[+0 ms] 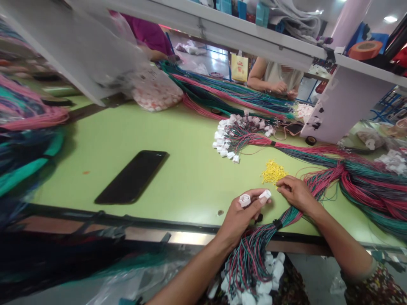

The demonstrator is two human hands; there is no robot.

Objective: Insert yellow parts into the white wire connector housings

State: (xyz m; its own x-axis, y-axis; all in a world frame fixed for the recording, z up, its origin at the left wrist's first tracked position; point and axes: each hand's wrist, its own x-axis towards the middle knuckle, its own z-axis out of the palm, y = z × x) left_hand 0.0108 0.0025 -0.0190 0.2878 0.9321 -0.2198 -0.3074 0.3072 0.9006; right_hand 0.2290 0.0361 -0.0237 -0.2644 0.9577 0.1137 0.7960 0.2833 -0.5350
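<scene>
My left hand (243, 214) is closed around white plastic connectors: one connector (244, 200) shows its open, hollow end, and another connector (265, 195) is pinched at the fingertips. At the edge of a pile of tiny yellow pieces (273, 171), my right hand (295, 192) has its fingertips drawn together; whatever is between them is too small to make out. Below both hands, a bundle of red, green and dark wires (254, 254) hangs over the table's front edge, tied with a black band (277, 223). White connectors (263, 288) cluster at its lower end.
A black phone (133, 177) lies on the green table (104, 131). Another wire bundle with white connectors (224, 140) rests behind the yellow pile. Thick wire coils (372, 190) lie at right. A plastic bag (157, 89) stands under the shelf; co-workers (276, 78) sit beyond.
</scene>
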